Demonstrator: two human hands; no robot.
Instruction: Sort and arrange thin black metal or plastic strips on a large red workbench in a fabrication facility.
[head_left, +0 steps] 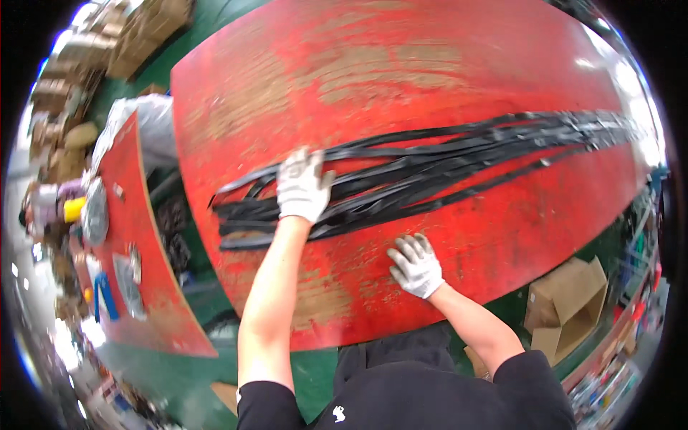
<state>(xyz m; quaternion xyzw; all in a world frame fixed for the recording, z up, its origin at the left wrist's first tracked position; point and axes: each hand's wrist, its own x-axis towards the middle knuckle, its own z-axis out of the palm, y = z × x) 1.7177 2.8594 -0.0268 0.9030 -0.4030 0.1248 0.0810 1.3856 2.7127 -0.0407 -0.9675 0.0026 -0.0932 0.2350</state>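
A long bundle of flat black strips (pixel 430 166) stretches across the red tabletop (pixel 387 272), fanned apart at its left end and drawn together toward the far right. My left hand (pixel 302 188), in a white glove with dirty fingertips, lies over the strips near their left end, fingers stretched out and thumb apart. It does not close round any strip that I can see. Nearer to me and below the bundle, my right hand (pixel 416 266), gloved as well, rests on bare red surface with fingers spread, holding nothing.
To the left stands a second red table (pixel 154 287) with a blue tool (pixel 106 295) and plastic bags. Beyond a gap, a person (pixel 54 204) is partly visible. An open cardboard box (pixel 566 304) sits on the floor at the lower right. Stacked cartons (pixel 147 36) line the far left.
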